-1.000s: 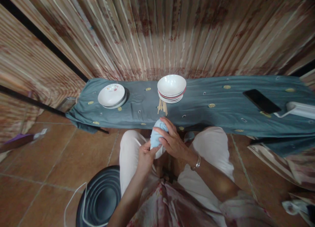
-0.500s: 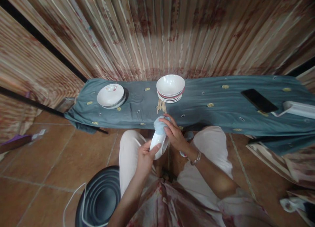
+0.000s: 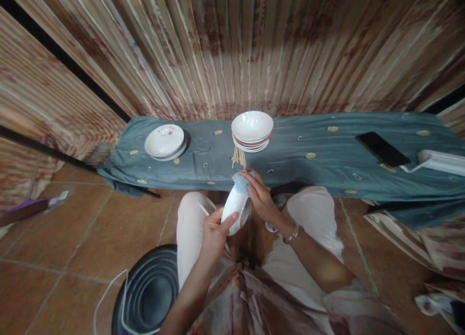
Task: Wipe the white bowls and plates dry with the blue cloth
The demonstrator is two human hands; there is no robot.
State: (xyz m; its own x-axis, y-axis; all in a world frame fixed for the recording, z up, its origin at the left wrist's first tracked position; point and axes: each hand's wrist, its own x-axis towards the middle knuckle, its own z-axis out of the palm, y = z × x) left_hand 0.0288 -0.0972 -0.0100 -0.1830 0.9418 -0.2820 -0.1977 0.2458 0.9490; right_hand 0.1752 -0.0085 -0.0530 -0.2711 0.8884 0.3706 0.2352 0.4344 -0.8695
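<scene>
A white bowl [image 3: 233, 209] is tilted on its side above my lap, between my knees. My left hand [image 3: 215, 224] grips its lower left side, thumb across the outer wall. My right hand [image 3: 259, 195] presses a light blue cloth [image 3: 240, 184] over the bowl's upper rim, with the fingers closed on the cloth. Just beyond, on the covered bench, stands a stack of white bowls [image 3: 252, 127], some red-rimmed. Several wooden chopsticks [image 3: 238, 157] stick out from beneath that stack towards me.
A stack of flowered plates [image 3: 164, 142] sits on the left of the green cloth-covered bench [image 3: 203, 153]. To the right lie a black phone [image 3: 382, 149] and a white object with a thin handle [image 3: 443, 161]. A dark ringed basin [image 3: 154, 291] is on the tiled floor at my left.
My right hand has shifted the cloth slightly right along the bowl's upper rim, and the cloth is bunched differently. The left hand keeps its grip with the bowl at nearly the same tilt.
</scene>
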